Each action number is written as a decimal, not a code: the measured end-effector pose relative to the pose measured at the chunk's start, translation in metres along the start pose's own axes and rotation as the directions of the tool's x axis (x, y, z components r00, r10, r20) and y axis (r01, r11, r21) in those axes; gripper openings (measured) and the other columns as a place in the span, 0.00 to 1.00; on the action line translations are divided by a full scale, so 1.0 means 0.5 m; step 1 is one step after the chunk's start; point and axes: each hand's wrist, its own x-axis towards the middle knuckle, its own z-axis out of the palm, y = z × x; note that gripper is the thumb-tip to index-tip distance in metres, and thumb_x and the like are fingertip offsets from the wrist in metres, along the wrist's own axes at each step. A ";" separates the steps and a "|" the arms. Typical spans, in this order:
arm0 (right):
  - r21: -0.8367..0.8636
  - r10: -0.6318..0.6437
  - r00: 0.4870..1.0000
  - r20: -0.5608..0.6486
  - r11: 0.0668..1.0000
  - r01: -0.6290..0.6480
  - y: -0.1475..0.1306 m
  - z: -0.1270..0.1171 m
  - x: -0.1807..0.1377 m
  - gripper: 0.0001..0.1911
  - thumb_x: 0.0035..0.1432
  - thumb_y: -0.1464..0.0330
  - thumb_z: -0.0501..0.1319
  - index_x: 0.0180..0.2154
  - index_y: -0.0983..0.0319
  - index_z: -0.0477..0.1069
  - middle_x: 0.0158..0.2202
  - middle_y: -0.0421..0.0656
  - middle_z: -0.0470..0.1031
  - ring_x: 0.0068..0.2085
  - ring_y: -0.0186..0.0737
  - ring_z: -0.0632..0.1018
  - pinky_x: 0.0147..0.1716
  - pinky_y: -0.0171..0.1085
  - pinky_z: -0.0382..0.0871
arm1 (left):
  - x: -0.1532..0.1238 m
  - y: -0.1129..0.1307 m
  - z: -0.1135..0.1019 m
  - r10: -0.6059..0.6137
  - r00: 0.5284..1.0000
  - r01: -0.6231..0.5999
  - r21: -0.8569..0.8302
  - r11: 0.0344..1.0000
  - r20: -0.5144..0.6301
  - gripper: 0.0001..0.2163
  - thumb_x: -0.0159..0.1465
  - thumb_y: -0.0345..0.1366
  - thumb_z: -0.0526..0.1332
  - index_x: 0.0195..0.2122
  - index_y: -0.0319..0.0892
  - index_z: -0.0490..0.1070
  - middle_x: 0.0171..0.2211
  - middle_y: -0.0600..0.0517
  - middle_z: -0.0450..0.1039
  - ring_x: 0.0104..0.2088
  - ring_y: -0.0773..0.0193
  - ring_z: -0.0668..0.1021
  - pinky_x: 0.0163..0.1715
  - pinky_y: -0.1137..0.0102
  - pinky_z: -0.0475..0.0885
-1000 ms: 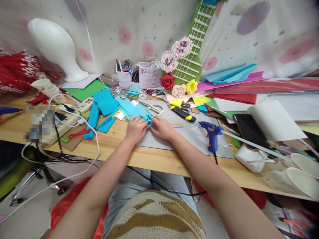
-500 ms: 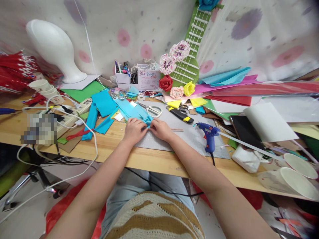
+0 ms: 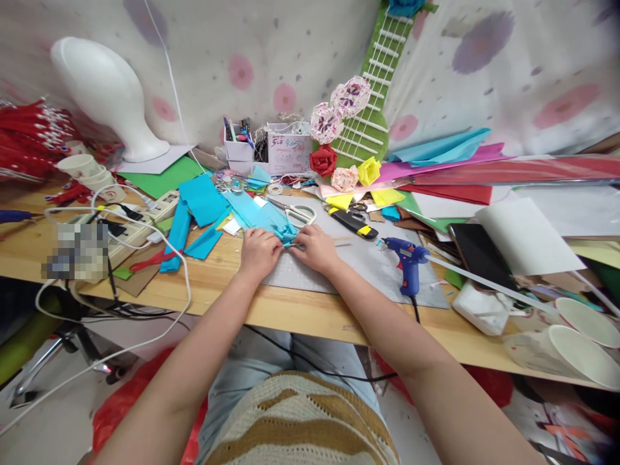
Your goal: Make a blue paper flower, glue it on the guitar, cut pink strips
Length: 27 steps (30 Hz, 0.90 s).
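Observation:
My left hand and my right hand meet over the near edge of a grey cutting mat. Both pinch a gathered strip of blue paper that runs away from me to the upper left. Fingers of both hands are curled tight on its bunched end. A thin wooden stick lies on the mat just right of my right hand. White-handled scissors lie just beyond the paper.
A blue glue gun stands on the mat to the right, its cord dropping over the table edge. A yellow-black utility knife, paper flowers, coloured paper sheets, a phone, paper cups and a power strip crowd the wooden table.
My hands have stayed on the bunched end of the blue paper, with only small finger shifts. The view has drifted slightly.

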 end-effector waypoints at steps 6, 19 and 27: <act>0.035 0.011 1.000 -0.001 0.999 -0.011 0.008 0.003 0.001 0.08 0.55 0.64 0.60 0.34 0.58 0.77 0.37 0.46 0.70 0.43 0.43 0.69 0.37 0.40 0.64 | 0.001 0.007 0.000 -0.009 1.000 0.009 0.011 1.000 -0.014 0.05 0.57 0.35 0.60 0.25 0.45 0.71 0.29 0.50 0.75 0.36 0.56 0.72 0.42 0.58 0.59; 0.070 0.044 0.930 -0.364 0.997 -0.020 -0.010 -0.001 0.003 0.12 0.52 0.61 0.62 0.38 0.60 0.71 0.44 0.49 0.67 0.49 0.49 0.63 0.50 0.47 0.55 | 0.000 0.015 0.011 -0.209 0.958 0.196 -0.086 0.977 -0.197 0.06 0.57 0.35 0.60 0.24 0.44 0.66 0.26 0.52 0.71 0.34 0.59 0.73 0.40 0.62 0.60; 0.209 0.122 0.947 -0.298 0.976 -0.060 -0.031 0.023 0.014 0.08 0.55 0.62 0.59 0.33 0.61 0.70 0.36 0.46 0.71 0.41 0.44 0.69 0.42 0.42 0.59 | 0.004 0.018 0.018 -0.343 0.908 0.306 -0.176 0.936 -0.242 0.07 0.57 0.33 0.60 0.23 0.43 0.64 0.25 0.53 0.70 0.32 0.61 0.73 0.40 0.64 0.62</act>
